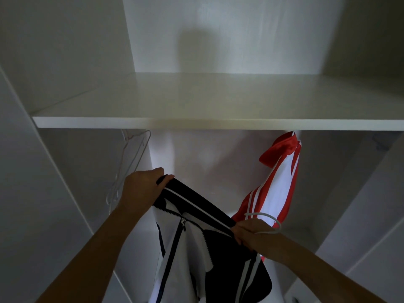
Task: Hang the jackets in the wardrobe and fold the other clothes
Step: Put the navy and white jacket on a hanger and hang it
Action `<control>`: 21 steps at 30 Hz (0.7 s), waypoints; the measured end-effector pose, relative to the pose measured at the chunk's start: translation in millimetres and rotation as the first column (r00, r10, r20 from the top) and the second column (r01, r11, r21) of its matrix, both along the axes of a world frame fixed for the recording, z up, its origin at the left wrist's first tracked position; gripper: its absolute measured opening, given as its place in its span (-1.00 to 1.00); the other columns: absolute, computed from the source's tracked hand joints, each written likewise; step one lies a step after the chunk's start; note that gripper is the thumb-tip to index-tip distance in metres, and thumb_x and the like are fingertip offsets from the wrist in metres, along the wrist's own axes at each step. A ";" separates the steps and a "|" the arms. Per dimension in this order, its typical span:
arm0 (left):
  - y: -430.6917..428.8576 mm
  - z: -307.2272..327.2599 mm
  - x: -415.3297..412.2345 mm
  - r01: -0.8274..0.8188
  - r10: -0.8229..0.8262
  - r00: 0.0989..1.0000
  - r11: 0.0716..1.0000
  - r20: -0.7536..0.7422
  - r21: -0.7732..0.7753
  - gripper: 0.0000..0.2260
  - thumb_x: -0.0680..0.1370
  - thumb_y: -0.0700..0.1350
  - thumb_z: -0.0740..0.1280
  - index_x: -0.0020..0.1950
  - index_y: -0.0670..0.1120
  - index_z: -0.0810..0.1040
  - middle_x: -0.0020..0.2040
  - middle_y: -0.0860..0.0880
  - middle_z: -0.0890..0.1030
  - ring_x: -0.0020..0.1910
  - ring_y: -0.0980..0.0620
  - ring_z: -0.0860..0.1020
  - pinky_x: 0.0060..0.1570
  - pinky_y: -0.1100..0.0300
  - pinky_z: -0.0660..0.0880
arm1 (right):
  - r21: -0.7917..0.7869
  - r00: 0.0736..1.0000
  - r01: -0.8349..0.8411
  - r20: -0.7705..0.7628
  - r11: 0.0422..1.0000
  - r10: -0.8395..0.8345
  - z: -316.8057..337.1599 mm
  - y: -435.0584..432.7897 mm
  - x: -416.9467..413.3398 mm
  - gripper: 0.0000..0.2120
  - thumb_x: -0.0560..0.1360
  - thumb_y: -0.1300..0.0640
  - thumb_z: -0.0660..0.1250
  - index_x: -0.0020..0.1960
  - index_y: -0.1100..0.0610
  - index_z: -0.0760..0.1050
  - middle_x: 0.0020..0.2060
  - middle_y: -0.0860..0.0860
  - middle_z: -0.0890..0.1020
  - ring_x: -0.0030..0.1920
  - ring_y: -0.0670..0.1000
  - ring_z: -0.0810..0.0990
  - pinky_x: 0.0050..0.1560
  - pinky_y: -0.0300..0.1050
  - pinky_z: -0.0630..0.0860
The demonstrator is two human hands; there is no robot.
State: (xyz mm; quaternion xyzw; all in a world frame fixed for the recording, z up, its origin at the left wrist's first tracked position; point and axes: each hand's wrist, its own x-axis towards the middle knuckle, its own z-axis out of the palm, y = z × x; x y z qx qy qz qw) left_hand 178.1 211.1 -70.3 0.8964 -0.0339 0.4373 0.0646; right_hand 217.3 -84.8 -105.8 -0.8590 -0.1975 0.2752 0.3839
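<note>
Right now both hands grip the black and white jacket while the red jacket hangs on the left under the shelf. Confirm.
Wrong side: the head view shows the red jacket hanging on the right under the shelf. The left hand and right hand do grip the black and white jacket.

Body entry, head view. Left forearm (87, 248): bare skin from the wrist to the lower frame edge, long and slim in outline. Right forearm (317, 265): the same, bare along its whole visible length. Left hand (141, 185) and right hand (249, 236): both bare. Dim light; finer detail unreadable.
</note>
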 end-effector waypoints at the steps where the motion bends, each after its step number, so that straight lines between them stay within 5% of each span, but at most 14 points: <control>1: -0.9 -2.6 -2.2 0.011 -0.012 0.999 1.000 0.030 0.027 -0.43 0.61 0.14 0.09 -0.49 -0.17 0.38 -0.63 -0.05 0.37 -0.67 0.03 0.33 -0.63 0.27 0.33 | 0.017 1.000 0.008 -0.014 1.000 -0.008 -2.1 -2.3 -1.5 -0.68 0.62 0.21 0.18 -0.32 0.11 0.42 -0.42 0.00 0.45 -0.42 -0.10 0.42 -0.30 -0.32 0.37; 9: 1.0 -15.6 2.0 0.305 -0.311 0.950 0.942 0.027 0.140 -0.53 0.63 -0.10 0.13 -0.48 -0.16 0.43 -0.58 -0.03 0.41 -0.65 0.09 0.35 -0.59 0.36 0.36 | 0.102 0.997 0.078 0.013 0.992 -0.080 -9.5 -15.0 0.7 -0.68 0.58 0.21 0.26 -0.35 0.11 0.52 -0.49 -0.03 0.51 -0.43 -0.06 0.50 -0.32 -0.23 0.44; 13: -44.2 -16.9 15.3 0.390 -0.370 0.921 0.862 -0.125 0.323 -0.79 0.30 -0.40 0.31 -0.44 -0.14 0.44 -0.59 0.00 0.38 -0.65 0.11 0.32 -0.61 0.38 0.23 | -0.056 0.980 -0.056 0.188 0.997 0.066 -0.1 15.0 8.4 -0.65 0.58 0.14 0.23 -0.35 0.00 0.56 -0.41 -0.11 0.54 -0.39 -0.17 0.50 -0.31 -0.33 0.44; 17: -66.4 -10.7 26.9 0.300 -0.313 0.943 0.946 -0.111 -0.122 -0.64 0.39 -0.30 0.49 -0.47 -0.16 0.35 -0.59 -0.03 0.36 -0.61 0.11 0.29 -0.55 0.35 0.23 | 0.035 0.974 -0.019 0.224 0.999 0.011 15.0 32.7 37.6 -0.59 0.61 0.13 0.22 -0.40 0.02 0.55 -0.50 -0.17 0.50 -0.45 -0.19 0.44 -0.40 -0.42 0.35; 21: -83.3 0.7 25.5 0.352 -0.389 0.921 0.847 -0.013 -0.398 -0.56 0.49 -0.17 0.40 -0.43 0.00 0.19 -0.54 0.16 0.18 -0.53 0.16 0.27 -0.49 0.42 0.16 | -0.058 0.979 -0.049 0.197 0.997 0.060 21.0 37.5 58.4 -0.68 0.59 0.16 0.22 -0.18 0.33 0.62 -0.43 -0.02 0.53 -0.44 -0.16 0.42 -0.40 -0.38 0.35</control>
